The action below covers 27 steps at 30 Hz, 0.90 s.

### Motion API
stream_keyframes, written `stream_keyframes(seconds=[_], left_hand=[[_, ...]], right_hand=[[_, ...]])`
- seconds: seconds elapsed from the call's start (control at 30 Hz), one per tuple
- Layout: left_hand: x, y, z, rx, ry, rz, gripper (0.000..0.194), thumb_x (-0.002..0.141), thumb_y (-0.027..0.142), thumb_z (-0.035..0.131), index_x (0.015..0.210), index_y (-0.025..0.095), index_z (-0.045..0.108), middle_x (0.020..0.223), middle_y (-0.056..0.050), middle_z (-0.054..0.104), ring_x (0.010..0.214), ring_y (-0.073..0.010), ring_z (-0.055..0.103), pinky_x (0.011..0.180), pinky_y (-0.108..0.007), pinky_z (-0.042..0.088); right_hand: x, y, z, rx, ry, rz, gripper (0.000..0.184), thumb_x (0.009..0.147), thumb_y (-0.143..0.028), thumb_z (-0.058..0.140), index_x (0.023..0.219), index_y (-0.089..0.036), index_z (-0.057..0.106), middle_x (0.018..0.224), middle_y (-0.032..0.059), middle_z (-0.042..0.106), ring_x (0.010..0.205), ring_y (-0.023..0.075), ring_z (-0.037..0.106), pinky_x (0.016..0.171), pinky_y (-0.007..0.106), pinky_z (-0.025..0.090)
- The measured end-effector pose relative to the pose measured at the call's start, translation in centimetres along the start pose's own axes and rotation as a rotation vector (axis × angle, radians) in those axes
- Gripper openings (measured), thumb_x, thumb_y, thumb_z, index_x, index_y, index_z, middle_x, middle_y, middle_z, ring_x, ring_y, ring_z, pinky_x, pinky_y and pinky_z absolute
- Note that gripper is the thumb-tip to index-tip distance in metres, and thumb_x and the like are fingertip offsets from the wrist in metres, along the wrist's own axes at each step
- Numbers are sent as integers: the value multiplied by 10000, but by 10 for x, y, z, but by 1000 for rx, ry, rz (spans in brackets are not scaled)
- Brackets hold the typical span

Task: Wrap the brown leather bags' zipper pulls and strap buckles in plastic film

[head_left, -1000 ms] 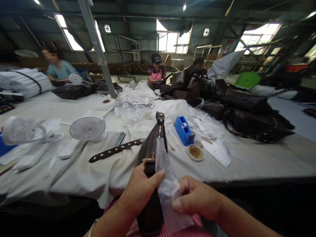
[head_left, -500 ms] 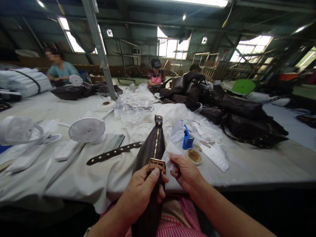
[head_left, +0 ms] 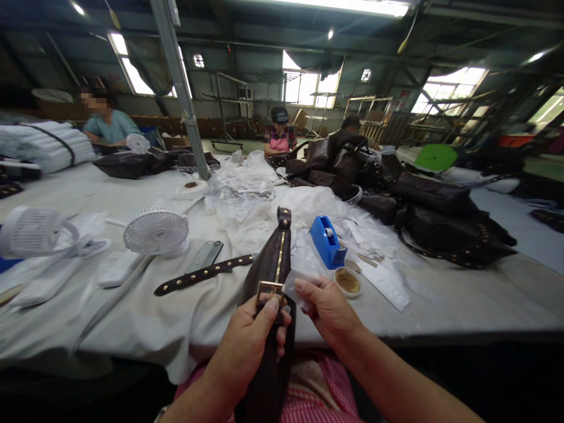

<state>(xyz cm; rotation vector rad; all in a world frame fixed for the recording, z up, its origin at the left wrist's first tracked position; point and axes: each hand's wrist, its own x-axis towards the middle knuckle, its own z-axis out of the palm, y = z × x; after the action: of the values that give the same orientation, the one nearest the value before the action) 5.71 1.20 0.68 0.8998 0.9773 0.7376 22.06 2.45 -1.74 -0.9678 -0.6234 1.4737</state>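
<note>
A dark brown leather bag [head_left: 272, 264] stands on edge from my lap up onto the table, its zipper running along the top. My left hand [head_left: 251, 343] is wrapped round the bag's near end, thumb just below a gold rectangular buckle [head_left: 269, 289]. My right hand [head_left: 324, 308] pinches a small piece of clear plastic film [head_left: 302, 281] right beside the buckle. A studded brown strap [head_left: 202, 274] lies on the cloth to the left of the bag.
On the grey cloth table [head_left: 462, 288]: a blue tape dispenser [head_left: 327, 241], a small dish of brown paste [head_left: 348, 281], white fans [head_left: 156, 231], crumpled plastic [head_left: 247, 185] and a pile of dark bags [head_left: 432, 205]. Two people [head_left: 278, 132] sit at the far side.
My right hand has let the large sheet of film drop away and now pinches a small piece by the buckle. My left hand shifted its grip slightly on the bag.
</note>
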Motion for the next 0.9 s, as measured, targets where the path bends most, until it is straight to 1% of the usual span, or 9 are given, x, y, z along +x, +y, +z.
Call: stream_keyframes(seconds=[0.1, 0.2, 0.27, 0.33, 0.43, 0.6, 0.67, 0.77, 0.9], left_hand=[[3, -2, -3, -3, 52, 0, 424, 857, 582, 629, 871, 162, 571, 546, 43, 559, 416, -76, 487, 411, -180, 422], [5, -3, -4, -19, 100, 29, 487, 802, 605, 693, 985, 175, 557, 530, 54, 570, 418, -94, 498, 401, -187, 418], [6, -3, -5, -9, 121, 37, 551, 752, 574, 761, 1072, 178, 549, 508, 62, 572, 421, -105, 505, 408, -194, 423], [5, -3, -5, 12, 149, 38, 562, 717, 521, 808, 1083, 173, 560, 499, 62, 576, 424, -110, 515, 417, -201, 432], [5, -3, -7, 0, 210, 65, 511, 705, 447, 823, 1051, 170, 570, 504, 53, 598, 437, -116, 536, 439, -207, 449], [8, -6, -9, -63, 253, 79, 455, 710, 392, 807, 1029, 173, 567, 496, 53, 604, 440, -110, 540, 457, -199, 443], [9, -6, -8, -59, 248, 74, 440, 713, 382, 802, 1022, 174, 568, 493, 53, 605, 435, -110, 538, 453, -199, 440], [8, -6, -6, -48, 258, 69, 437, 710, 381, 799, 1015, 177, 562, 486, 50, 606, 427, -117, 538, 440, -202, 437], [7, -6, -7, -50, 267, 78, 441, 709, 398, 807, 1007, 185, 562, 487, 48, 610, 425, -116, 539, 445, -201, 439]], right_hand=[[-6, 4, 7, 28, -76, 30, 256, 719, -345, 852, 732, -118, 736, 611, 15, 670, 463, 61, 487, 433, 173, 353], [-17, 8, 14, 14, -181, 91, 279, 769, -386, 803, 796, -116, 740, 656, 57, 708, 490, 129, 580, 479, 243, 457], [-22, 9, 15, -31, -240, 99, 299, 805, -414, 767, 801, -117, 736, 650, 63, 706, 505, 151, 603, 507, 271, 477], [-23, 7, 12, -144, -238, 52, 356, 838, -457, 732, 755, -111, 727, 594, 46, 669, 499, 125, 573, 504, 238, 432], [-16, 4, -2, -288, -132, -47, 433, 860, -521, 699, 719, -112, 699, 518, -14, 559, 475, 63, 453, 471, 188, 326], [-6, 5, -23, -157, 87, -24, 419, 691, -498, 851, 730, -137, 642, 533, -58, 516, 412, 29, 342, 395, 171, 216], [-8, 7, -23, -132, 77, 20, 440, 688, -513, 848, 690, -155, 592, 471, -94, 420, 378, 27, 284, 371, 172, 167], [-12, 9, -18, -104, 19, 27, 486, 785, -566, 753, 631, -190, 485, 456, -118, 316, 363, 33, 237, 356, 181, 165], [-15, 11, -16, -174, -120, 69, 575, 879, -652, 588, 570, -208, 392, 449, -100, 312, 347, 41, 255, 355, 207, 160]])
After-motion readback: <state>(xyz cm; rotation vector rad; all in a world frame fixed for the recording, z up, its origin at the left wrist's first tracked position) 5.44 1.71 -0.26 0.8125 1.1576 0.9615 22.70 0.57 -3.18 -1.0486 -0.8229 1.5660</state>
